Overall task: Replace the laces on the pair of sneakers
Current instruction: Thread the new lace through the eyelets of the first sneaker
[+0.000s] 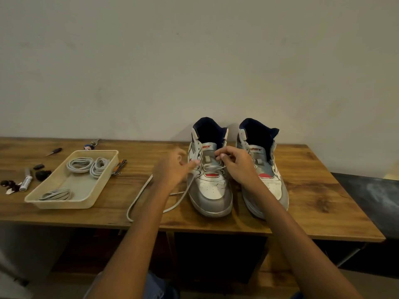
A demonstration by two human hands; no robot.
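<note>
Both hands work over the left-side sneaker (210,180), toe pointing at the person, long axis running away toward the wall. Left hand (172,169) is blurred at its left flank; looks like it pinches the lace (138,197), can't tell for sure. Right hand (235,164) pinches a lace strand at the upper eyelets near the tongue. Second sneaker (262,167), no lace visible, stands just right of it on the table (313,190). Tray (71,178) well left of the sneaker holds three coiled laces (78,165). Loose lace tail trails left from the sneaker to the table's front edge. Probably mid-threading; the right hand is nearer the eyelets.
</note>
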